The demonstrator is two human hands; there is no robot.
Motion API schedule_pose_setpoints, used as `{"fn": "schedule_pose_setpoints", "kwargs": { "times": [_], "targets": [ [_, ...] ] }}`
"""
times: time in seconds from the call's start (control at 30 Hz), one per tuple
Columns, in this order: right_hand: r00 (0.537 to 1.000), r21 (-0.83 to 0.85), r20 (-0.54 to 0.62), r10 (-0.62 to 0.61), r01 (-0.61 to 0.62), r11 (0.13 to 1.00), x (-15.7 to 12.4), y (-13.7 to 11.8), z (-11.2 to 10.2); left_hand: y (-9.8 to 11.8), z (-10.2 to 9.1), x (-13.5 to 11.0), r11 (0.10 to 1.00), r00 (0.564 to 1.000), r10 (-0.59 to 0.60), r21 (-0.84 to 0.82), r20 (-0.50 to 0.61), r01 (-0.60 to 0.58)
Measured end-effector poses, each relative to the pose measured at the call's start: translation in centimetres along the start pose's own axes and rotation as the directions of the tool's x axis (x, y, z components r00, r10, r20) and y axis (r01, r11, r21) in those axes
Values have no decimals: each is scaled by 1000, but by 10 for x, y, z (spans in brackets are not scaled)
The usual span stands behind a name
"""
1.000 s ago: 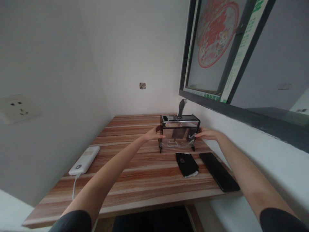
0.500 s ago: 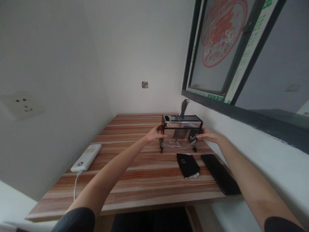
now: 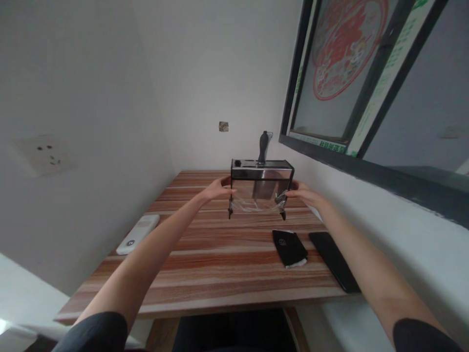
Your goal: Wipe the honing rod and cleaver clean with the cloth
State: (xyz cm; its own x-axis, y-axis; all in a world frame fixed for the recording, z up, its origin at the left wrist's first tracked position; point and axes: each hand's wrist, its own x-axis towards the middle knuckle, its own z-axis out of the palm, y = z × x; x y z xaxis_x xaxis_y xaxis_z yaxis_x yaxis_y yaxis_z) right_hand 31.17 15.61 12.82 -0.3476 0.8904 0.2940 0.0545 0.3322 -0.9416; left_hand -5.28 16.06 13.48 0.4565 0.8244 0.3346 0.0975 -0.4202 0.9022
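Observation:
A knife holder with a black frame, a steel-coloured top and clear sides is between my two hands. One knife stands in its top slot, its black handle upright and its broad blade visible through the clear front. My left hand is closed around the holder's left end, thumb at the front and fingers partly hidden behind. At the right end, my right hand grips in the same manner. The holder looks raised off the table, though the gap under its feet is hard to judge.
Nearer me on the wood-grain table lie a black pouch and a flat black phone-like slab. A white power bank rests at the left edge. Walls and a framed window border the table.
Both hands have shifted the knife holder to the left and apparently upward, with the knife still in its slot. The view has turned slightly.

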Motion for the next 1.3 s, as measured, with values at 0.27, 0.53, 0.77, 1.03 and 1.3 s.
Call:
{"fn": "schedule_pose_setpoints", "kwargs": {
  "times": [0.27, 0.53, 0.77, 1.03, 1.3],
  "targets": [
    [993, 29, 83, -82, 79, 996, 41, -2, 76, 30, -79, -46, 993, 998, -62, 106, 16, 60],
    [988, 97, 75, -134, 126, 987, 76, 16, 155, 22, -147, -85, 972, 984, -176, 154, -34, 179],
    [987, 139, 98, -124, 110, 984, 90, 32, 204, -2, -177, -119, 962, 968, -249, 105, -41, 252],
    [991, 136, 80, -109, 98, 986, 98, 47, 224, -18, -194, -133, 964, 968, -239, 100, -78, 246],
    [989, 136, 88, -117, 104, 985, 98, 51, 226, -23, -192, -134, 966, 965, -246, 65, -93, 252]
  ]
}}
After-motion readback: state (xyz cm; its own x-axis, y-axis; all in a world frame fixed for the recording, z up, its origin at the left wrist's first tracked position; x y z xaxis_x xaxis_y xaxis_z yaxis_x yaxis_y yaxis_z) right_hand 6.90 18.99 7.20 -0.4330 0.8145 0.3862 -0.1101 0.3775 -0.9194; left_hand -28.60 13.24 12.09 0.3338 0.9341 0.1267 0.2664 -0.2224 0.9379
